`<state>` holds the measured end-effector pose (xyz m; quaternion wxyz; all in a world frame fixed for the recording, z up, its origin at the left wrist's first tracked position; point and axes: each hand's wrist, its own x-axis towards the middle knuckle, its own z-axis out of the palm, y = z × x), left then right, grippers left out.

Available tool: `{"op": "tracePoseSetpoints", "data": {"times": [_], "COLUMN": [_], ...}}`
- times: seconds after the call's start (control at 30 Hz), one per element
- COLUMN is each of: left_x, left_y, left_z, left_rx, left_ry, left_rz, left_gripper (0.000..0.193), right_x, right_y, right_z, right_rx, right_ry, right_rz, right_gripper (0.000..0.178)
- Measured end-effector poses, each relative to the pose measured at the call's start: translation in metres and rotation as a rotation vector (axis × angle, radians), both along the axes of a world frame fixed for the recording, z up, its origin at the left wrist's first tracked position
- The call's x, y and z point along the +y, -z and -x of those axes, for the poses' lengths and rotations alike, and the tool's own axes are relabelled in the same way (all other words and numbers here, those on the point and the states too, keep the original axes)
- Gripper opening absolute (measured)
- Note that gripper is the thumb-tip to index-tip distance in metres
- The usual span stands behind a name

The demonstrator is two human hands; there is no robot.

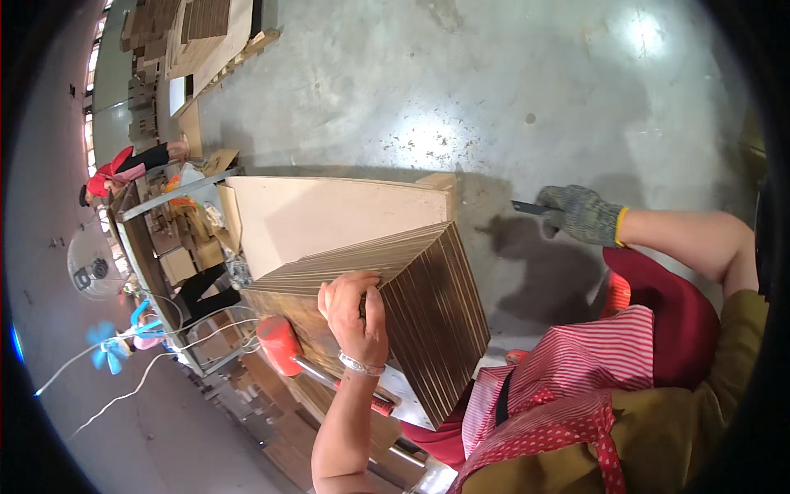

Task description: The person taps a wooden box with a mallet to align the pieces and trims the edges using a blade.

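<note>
My bare left hand, with a bracelet at the wrist, curls its fingers over the edge of a thick stack of brown boards. My right hand wears a grey knitted glove with a yellow cuff and is held out over the floor, away from the stack. It is closed around a short black flat tool; its exact kind cannot be made out. Beside my left forearm a red-headed mallet lies on the stack's brown face.
A pale board lies beside the stack. Beyond it stands a metal-framed rack cluttered with cartons. Fans and white cables are at the left, where a person in red bends over. More boards are piled on the grey floor.
</note>
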<state>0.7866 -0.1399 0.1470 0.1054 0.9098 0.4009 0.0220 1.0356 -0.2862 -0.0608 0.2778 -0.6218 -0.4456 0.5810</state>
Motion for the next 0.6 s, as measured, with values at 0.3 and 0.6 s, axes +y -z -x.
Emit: {"op": "tracePoseSetpoints", "data": {"times": [0.3, 0.6], "left_x": [-0.001, 0.004], "left_y": [0.004, 0.003], "left_z": [0.01, 0.017], "left_rx": [-0.053, -0.257], "left_ry": [-0.016, -0.099], "left_rz": [-0.034, 0.08], "left_gripper": [0.007, 0.025], "right_x": [0.085, 0.073], "right_y": [-0.085, -0.096], "right_z": [0.066, 0.131], "right_rx": [0.173, 0.138], "right_ry": [0.072, 0.505], "right_rz": [0.21, -0.137], "right_gripper": [0.03, 0.04]}}
